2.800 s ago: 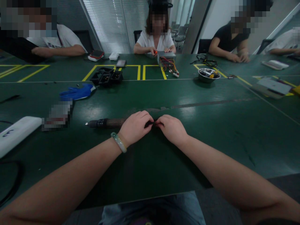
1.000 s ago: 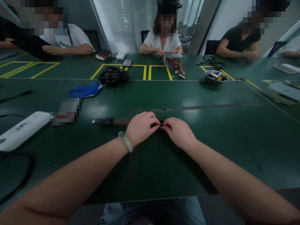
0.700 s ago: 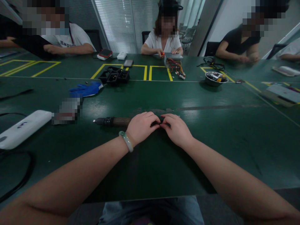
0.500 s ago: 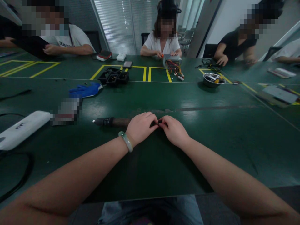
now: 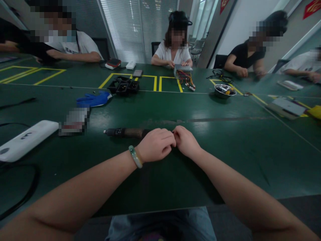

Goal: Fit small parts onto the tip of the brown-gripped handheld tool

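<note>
My left hand [image 5: 155, 145], with a pale green bangle at the wrist, rests on the green table [image 5: 225, 140] with its fingers curled shut. My right hand [image 5: 185, 141] is closed too and touches the left at the fingertips. Between them they pinch a small dark thing that I cannot make out. Behind the left hand lies a dark rod-shaped tool [image 5: 125, 132] with a metal tip pointing left; the hand covers its right end.
A white flat device [image 5: 25, 140] and a black cable [image 5: 22, 197] lie at the left. Farther back are a blue glove [image 5: 94, 99], black trays [image 5: 124, 86], a wired metal box [image 5: 183, 72] and a steel bowl [image 5: 223, 90]. Several people sit across the table.
My hands have drawn closer together and slightly toward me, hiding the small dark thing. The view has tipped up a little. The tool has not moved.
</note>
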A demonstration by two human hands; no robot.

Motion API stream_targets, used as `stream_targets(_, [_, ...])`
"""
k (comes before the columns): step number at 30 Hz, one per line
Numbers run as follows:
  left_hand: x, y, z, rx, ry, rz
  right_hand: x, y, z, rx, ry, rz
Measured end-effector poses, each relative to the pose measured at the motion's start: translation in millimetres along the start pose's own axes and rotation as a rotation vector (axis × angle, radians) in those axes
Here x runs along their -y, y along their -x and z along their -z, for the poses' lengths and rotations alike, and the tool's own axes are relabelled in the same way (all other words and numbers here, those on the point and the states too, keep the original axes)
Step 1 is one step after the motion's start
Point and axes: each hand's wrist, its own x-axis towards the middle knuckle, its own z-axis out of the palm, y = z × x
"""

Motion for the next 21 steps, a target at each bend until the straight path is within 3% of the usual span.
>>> stream_targets(2, [-1,4,1.6,0.161,0.058,-0.166,-7,-2,3,-0.01,0.006,-0.026])
stream_targets(4, [-1,6,2.2,0.275,0.096,-0.239,-22,-5,13,-0.025,0.036,-0.103])
stream_targets(7, [1,7,2.3,0.315,0.154,-0.195,-61,-4,40,-0.019,0.101,-0.26])
stream_targets(10, [3,7,1.1,0.329,0.203,-0.164,-117,13,81,-0.018,0.187,-0.42])
stream_targets(17, [3,6,-4.2,0.357,0.209,-0.13,-263,123,183,-0.18,0.335,-0.929])
stream_targets(21, [1,6,-4.2,0.362,0.206,-0.119,-320,181,218,-0.255,0.346,-1.044])
